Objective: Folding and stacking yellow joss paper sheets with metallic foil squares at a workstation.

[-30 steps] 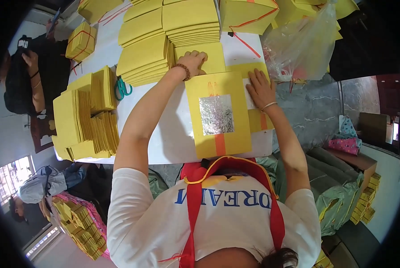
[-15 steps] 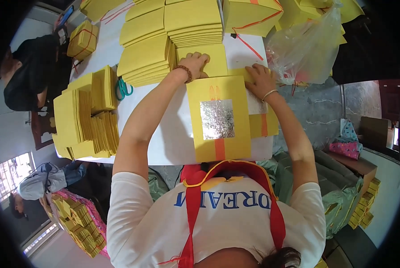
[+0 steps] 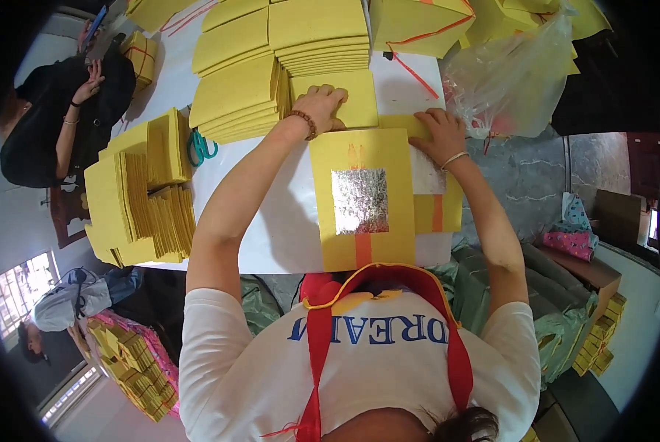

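Note:
In front of me lies a yellow paper sheet (image 3: 330, 247) with a silver foil square (image 3: 359, 201) and an orange stripe. My left hand (image 3: 319, 109) rests on a yellow paper stack (image 3: 358, 92) just beyond it, fingers bent and thumb apart, near the sheet's far edge. At the sheet's far right corner is my right hand (image 3: 442, 138), its fingers spread over another yellow sheet (image 3: 398, 124) and its thumb near the corner. Partly under the foil sheet, on the right, sits a yellow piece with an orange stripe (image 3: 437, 214).
Tall stacks of yellow paper (image 3: 319, 29) fill the far table, with more bundles (image 3: 113, 195) at left beside teal scissors (image 3: 201, 147). A clear plastic bag (image 3: 510, 81) hangs at the far right edge. Another person in black (image 3: 43, 125) is at far left.
Both my hands stay almost where they were; the right one shifts slightly right. The view moves a little. At far left, the other person's arm has come up, hand raised.

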`<action>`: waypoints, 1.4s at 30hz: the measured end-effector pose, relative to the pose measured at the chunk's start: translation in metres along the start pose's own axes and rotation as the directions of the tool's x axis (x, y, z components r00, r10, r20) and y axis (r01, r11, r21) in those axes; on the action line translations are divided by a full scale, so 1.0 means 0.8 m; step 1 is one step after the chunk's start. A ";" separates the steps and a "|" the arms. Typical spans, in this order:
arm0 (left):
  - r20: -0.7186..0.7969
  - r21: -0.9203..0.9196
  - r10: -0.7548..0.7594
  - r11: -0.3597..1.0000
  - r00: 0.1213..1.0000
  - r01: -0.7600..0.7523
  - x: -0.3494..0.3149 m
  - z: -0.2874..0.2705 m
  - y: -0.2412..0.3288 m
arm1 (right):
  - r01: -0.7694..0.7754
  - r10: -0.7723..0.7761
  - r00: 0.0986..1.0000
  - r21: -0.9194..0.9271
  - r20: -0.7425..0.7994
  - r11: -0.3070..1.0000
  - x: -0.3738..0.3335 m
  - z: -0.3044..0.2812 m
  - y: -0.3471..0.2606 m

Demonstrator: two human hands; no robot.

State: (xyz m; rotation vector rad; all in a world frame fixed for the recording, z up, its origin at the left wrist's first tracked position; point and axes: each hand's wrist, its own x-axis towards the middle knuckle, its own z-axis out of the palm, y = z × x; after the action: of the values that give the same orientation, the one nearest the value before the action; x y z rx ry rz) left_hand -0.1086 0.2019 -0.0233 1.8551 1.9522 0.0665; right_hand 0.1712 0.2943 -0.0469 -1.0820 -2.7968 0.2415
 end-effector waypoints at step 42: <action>-0.062 0.050 0.050 0.998 0.997 -0.047 -0.016 0.003 0.000 | -0.333 -0.107 0.864 0.718 0.492 0.612 0.056 0.016 -0.072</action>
State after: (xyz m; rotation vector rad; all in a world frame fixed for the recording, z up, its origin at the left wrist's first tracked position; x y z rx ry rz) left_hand -0.1078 0.1893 -0.0218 1.9538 1.9675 0.0940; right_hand 0.0981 0.2815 -0.0452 -1.0247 -2.4193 1.8145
